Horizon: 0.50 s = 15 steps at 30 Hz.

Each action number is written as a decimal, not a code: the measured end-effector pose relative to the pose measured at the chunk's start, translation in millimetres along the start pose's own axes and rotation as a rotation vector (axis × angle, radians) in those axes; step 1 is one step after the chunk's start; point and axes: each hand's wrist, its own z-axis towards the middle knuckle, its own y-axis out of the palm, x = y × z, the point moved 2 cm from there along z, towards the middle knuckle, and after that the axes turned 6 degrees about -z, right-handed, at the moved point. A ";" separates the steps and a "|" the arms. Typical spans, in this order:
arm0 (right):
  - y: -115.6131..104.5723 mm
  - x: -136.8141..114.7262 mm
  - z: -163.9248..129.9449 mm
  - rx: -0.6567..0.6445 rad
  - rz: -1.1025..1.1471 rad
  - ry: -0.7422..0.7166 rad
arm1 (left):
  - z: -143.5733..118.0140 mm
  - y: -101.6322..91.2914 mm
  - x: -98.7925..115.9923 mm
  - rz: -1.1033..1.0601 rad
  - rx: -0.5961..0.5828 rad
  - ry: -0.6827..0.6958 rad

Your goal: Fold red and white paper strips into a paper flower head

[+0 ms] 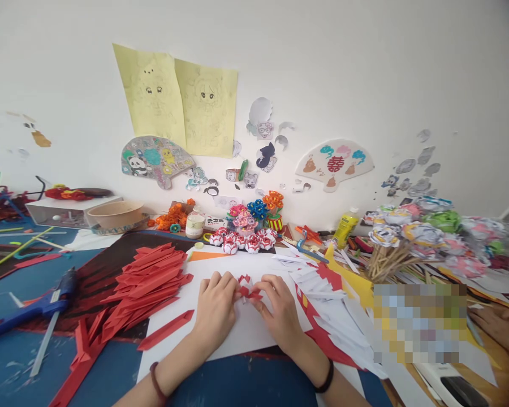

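I see my left hand [215, 305] and right hand [280, 308] pinching a small red-and-white folded paper piece [246, 287] between their fingertips, over the white sheet [241, 333] mid-table; its long axis runs left-right, points up.

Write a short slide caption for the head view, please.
Both hands, left hand and right hand, fold a red-and-white paper piece beside red paper strips.
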 end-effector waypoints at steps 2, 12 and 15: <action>-0.1 -1.8 -0.2 -0.016 -0.044 -0.026 | 0.0 0.1 -1.2 -0.032 0.031 -0.016; 3.2 -0.2 -0.7 -0.076 -0.048 -0.063 | 0.0 -0.8 4.8 -0.314 -0.018 0.047; 4.9 1.6 -1.1 -0.118 -0.003 -0.088 | 0.7 -3.9 4.8 -0.268 -0.059 0.051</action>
